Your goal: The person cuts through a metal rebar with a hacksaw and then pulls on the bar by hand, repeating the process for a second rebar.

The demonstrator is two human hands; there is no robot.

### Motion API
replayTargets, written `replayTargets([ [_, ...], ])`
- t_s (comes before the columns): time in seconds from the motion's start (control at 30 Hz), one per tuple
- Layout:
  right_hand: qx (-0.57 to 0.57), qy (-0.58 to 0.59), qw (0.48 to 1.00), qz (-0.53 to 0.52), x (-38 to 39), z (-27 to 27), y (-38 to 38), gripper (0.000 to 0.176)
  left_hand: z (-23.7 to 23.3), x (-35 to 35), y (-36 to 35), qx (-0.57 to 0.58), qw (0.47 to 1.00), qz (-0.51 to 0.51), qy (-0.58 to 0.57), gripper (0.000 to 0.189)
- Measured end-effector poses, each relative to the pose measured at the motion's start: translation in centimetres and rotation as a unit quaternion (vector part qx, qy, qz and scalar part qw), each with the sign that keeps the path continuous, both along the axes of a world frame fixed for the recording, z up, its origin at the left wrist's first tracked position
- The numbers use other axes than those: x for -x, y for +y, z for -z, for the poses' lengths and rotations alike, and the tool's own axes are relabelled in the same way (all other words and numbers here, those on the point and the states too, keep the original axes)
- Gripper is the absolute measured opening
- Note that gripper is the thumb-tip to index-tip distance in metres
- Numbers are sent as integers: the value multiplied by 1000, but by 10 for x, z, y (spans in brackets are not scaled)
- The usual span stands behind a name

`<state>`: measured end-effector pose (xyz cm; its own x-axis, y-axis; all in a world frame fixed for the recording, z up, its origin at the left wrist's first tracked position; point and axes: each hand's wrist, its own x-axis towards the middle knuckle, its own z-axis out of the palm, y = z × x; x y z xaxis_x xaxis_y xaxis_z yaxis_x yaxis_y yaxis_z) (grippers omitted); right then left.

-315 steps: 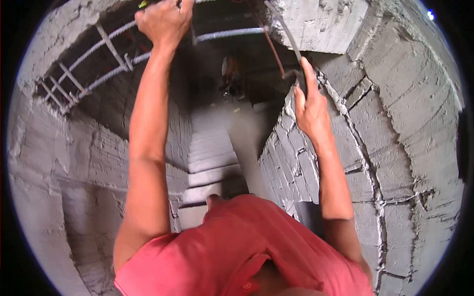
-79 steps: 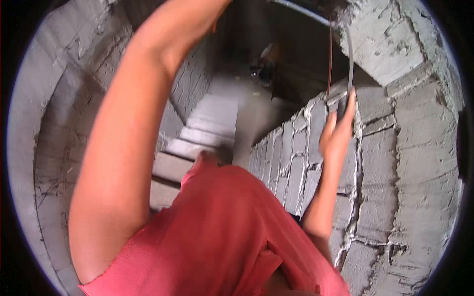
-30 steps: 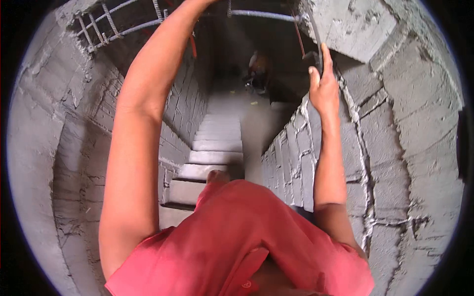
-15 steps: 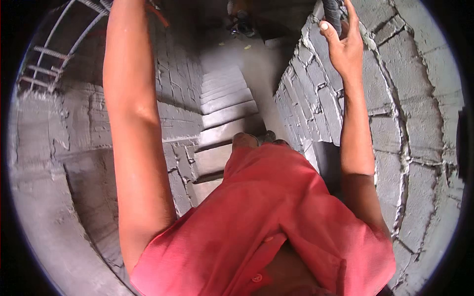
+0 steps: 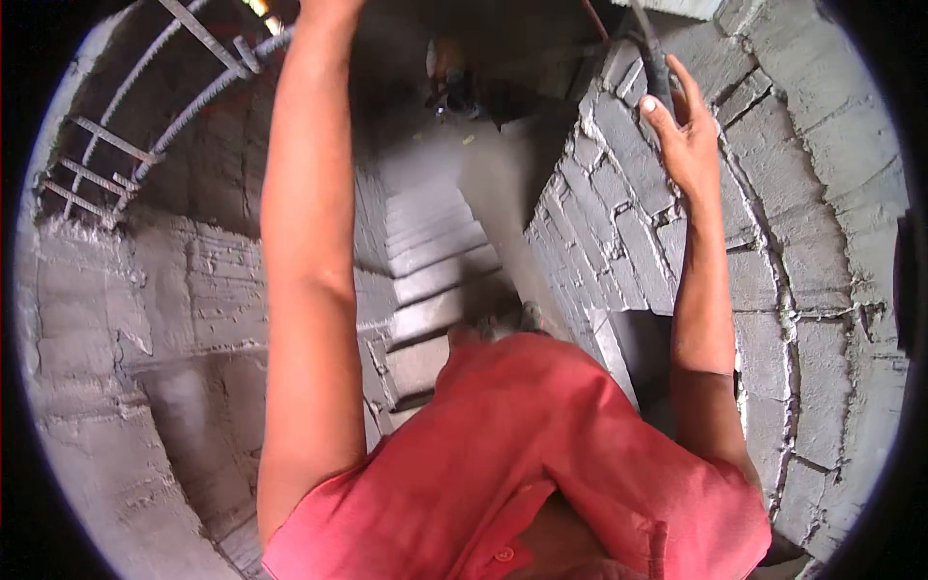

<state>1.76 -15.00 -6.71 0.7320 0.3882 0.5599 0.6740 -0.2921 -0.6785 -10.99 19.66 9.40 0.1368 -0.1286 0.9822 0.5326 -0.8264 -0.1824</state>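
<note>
L arm [image 5: 309,222] up, nearly straight — R hand [image 5: 690,145] raised, thumb [image 5: 658,115] out

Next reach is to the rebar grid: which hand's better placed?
Left, probably. The left hand, cut off at the top edge, looks nearer the rebar grid; the right hand is on the opposite side, holding a dark handle. Can't see whether the left holds anything.

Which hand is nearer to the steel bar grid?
Left. The left hand, partly cut off, is beside the steel bar grid; the right hand, holding a dark handle, is across by the block wall.
</note>
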Motion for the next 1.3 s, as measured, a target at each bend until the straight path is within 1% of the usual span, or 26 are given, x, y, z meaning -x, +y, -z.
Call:
replayTargets([
  [0.03,-1,11,1000,-7,6,-7,4,69,2,-1,3,-21,1000,13,-10,40],
  [0.1,-15,31,999,-28,13,-20,13,63,3,1,0,-27,998,45,-18,36],
  [0.13,5,38,999,-18,17,-28,17,63,2,2,0,-40,997,67,-30,36],
  [0.2,6,-47,999,0,12,-25,26,63,-2,5,-5,-37,995,85,-36,36],
  [0.23,-3,1,1000,-9,16,-29,30,63,8,-10,21,-29,997,60,-34,40],
  [0.27,5,2,1000,-2,16,-27,33,61,10,-15,27,-63,995,59,-55,27],
  [0.33,-2,-110,994,30,14,-19,38,59,12,-15,25,-27,995,78,-57,28],
  [0.37,15,-8,1000,16,18,-23,36,58,12,-15,24,-27,995,71,-57,27],
  [0.4,10,37,999,13,21,-25,36,59,13,-15,23,-20,996,72,-55,26],
  [0.5,-8,46,999,13,9,-19,34,63,13,-16,25,-24,994,89,-61,26],
  [0.57,14,65,998,3,6,-19,33,69,13,-15,24,-21,994,87,-59,26],
  [0.67,6,67,998,-7,6,-21,32,73,13,-15,23,-18,995,87,-54,26],
  [0.77,-20,69,997,-21,14,-24,31,74,12,-14,22,-14,995,82,-54,25],
  [0.8,-21,66,997,-22,16,-25,31,74,12,-15,22,-13,995,78,-55,25],
  [0.87,-61,14,997,-35,20,-28,30,71,11,-14,19,-11,995,76,-56,25],
  [0.9,-60,-16,997,-44,17,-23,28,58,11,-13,18,-7,996,74,-54,25],
  [0.93,-62,-19,997,-47,13,-20,28,58,11,-14,18,-3,996,71,-51,24],
  [0.97,-66,-44,996,-49,10,-17,28,54,10,-18,22,-30,993,85,-72,23],
  [1.0,-72,-67,994,-50,10,-14,28,49,10,-19,24,-33,994,82,-71,23],
  [1.03,-54,-50,996,-46,13,-17,26,46,10,-18,22,-30,994,83,-68,23],
  [1.13,-36,-72,995,-54,11,-15,25,45,11,-17,20,-26,996,71,-50,24],
  [1.17,-41,-63,994,-78,13,-17,24,46,11,-17,20,-17,996,67,-48,25],
  [1.2,-45,-58,994,-79,13,-19,23,46,11,-17,20,-9,997,64,-45,25],
  [1.3,-21,-65,994,-90,12,-21,20,50,12,-17,20,-10,998,49,-39,26],
])
